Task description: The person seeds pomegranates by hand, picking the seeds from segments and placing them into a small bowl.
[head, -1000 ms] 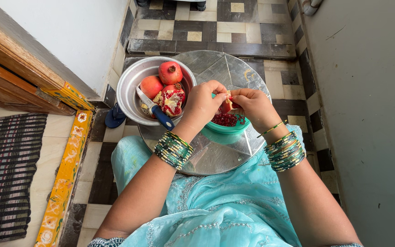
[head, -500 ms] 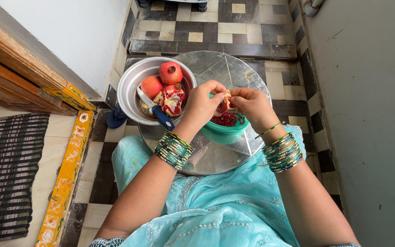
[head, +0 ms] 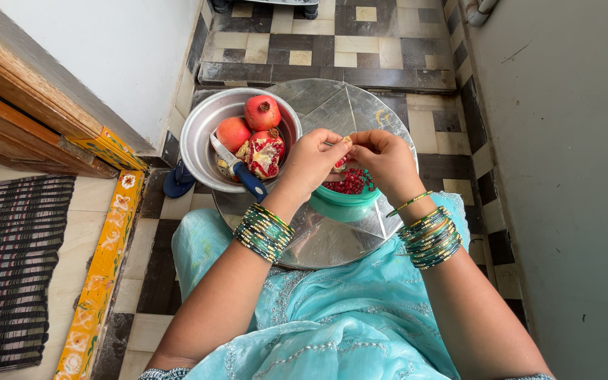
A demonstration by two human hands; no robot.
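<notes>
A: What's the biggest thing in front of the person?

B: A round steel tray [head: 332, 236] resting across the lap, over the checkered floor tiles [head: 332, 42]. On its far left part sits a steel bowl [head: 198, 137].

A: And inside the bowl?

B: Two whole pomegranates [head: 262, 111], a broken-open pomegranate [head: 265, 155] showing red seeds, and a knife [head: 237, 169] with a blue handle leaning over the near rim.

A: What lies to the right of that?

B: A small green bowl [head: 346, 198] standing on the tray, just beside the steel bowl, with a heap of red seeds [head: 350, 183] in it.

A: Where are the hands?

B: Both hover right over the green bowl, close enough to touch each other. The left hand [head: 311, 160] is curled, its thumb and fingertips pinched on a small pomegranate piece [head: 343, 156]. The right hand [head: 385, 156] is closed on the same piece from the other side, fingers bent tight around it.

A: So the piece is held between them?

B: Yes, gripped by both, above the seeds, mostly hidden by the fingers.

A: Anything on the wrists?

B: Stacks of green and gold bangles [head: 265, 231] on each.
</notes>
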